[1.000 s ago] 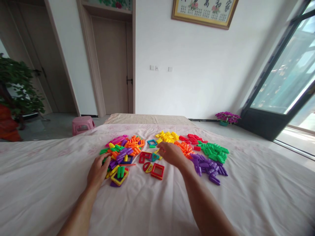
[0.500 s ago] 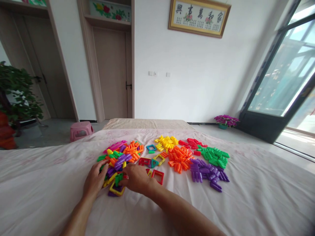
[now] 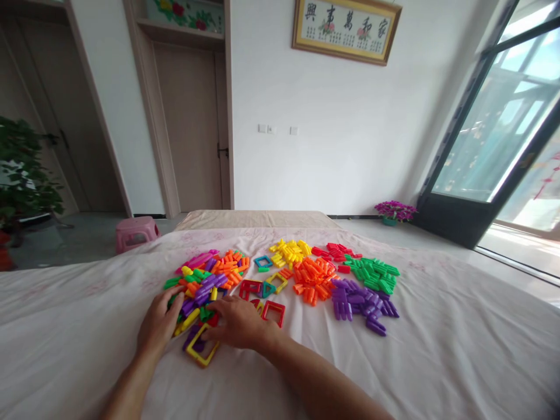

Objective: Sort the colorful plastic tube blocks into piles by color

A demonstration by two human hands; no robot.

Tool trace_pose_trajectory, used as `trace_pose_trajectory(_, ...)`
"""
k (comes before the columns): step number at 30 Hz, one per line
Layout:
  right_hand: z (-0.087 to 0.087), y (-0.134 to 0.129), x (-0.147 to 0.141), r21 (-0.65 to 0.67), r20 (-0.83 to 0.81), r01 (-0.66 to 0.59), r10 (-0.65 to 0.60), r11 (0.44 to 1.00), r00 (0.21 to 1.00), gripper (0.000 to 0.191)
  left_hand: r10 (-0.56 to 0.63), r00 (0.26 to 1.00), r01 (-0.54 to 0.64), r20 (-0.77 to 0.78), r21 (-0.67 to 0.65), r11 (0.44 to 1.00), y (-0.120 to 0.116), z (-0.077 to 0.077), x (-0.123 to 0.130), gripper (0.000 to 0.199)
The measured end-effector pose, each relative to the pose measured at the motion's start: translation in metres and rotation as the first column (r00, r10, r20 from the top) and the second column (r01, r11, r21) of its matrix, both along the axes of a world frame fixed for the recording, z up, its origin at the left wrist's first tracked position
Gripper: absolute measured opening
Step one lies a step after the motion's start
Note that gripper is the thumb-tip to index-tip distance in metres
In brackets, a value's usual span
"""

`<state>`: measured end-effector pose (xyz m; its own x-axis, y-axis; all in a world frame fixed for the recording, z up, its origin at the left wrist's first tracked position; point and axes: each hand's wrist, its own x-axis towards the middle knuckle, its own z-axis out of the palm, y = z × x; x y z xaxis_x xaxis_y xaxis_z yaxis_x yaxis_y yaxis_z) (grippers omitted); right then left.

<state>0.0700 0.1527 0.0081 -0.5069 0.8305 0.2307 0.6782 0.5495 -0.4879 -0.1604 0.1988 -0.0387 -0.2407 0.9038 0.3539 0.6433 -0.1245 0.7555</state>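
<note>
One square yellow frame (image 3: pixel 195 357) lies against the right hand (image 3: pixel 240 324), glossy sticks (image 3: pixel 189 320) against the left hand (image 3: pixel 157 321); fingers half-curled, grip unclear.

Framed sign (image 3: pixel 347 29) | 興事萬和家 | small script (image 3: pixel 343 41) seemingly illegible

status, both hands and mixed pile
Left hand against mixed pile, left side. Right hand at near edge, both grips unclear. Nearest yellow frame partly behind right hand.

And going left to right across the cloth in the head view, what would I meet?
Left hand → right hand → red square frame beside it → all-orange pile → purple pile.
</note>
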Motion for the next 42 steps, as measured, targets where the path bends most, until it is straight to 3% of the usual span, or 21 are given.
trace_pose_trajectory(2,-0.004,-0.005,-0.009,0.064,0.052,-0.002,-0.001,0.998,0.999,0.061,-0.001,1.000,0.001,-0.001,0.014,1.000,-0.001,0.002,0.001,0.048)
trace_pose_trajectory(6,-0.004,-0.007,-0.016,0.086,0.071,0.047,-0.053,0.995,0.996,0.045,-0.003,1.000,0.003,-0.010,0.026,1.000,-0.002,0.003,0.001,0.046)
trace_pose_trajectory(17,-0.019,-0.003,-0.007,0.037,-0.125,0.158,-0.153,0.987,0.980,0.020,-0.020,1.000,0.020,0.013,0.015,1.000,0.001,-0.001,-0.001,0.047)
trace_pose_trajectory(22,-0.019,-0.005,-0.002,-0.022,-0.179,0.189,-0.190,0.982,0.965,0.026,-0.001,1.000,0.001,0.007,0.018,1.000,0.001,-0.002,0.000,0.046)
trace_pose_trajectory(28,-0.019,-0.004,-0.002,0.096,-0.208,0.165,-0.143,0.982,0.968,0.033,-0.013,0.999,0.014,-0.037,0.042,0.999,0.001,-0.003,0.001,0.048)
trace_pose_trajectory(31,-0.019,-0.006,-0.007,0.174,-0.163,0.097,-0.069,0.980,0.984,0.029,-0.029,0.994,0.036,-0.103,0.066,0.997,0.002,-0.007,0.003,0.050)
trace_pose_trajectory(34,-0.020,-0.008,-0.014,0.183,-0.079,0.034,-0.020,0.982,0.997,0.044,-0.053,0.985,0.071,-0.166,0.104,0.992,0.005,-0.014,0.003,0.050)
trace_pose_trajectory(42,-0.021,-0.010,-0.018,0.223,0.001,0.034,-0.035,0.974,0.999,0.038,-0.108,0.916,0.189,-0.387,0.179,0.965,0.009,-0.031,0.001,0.048)
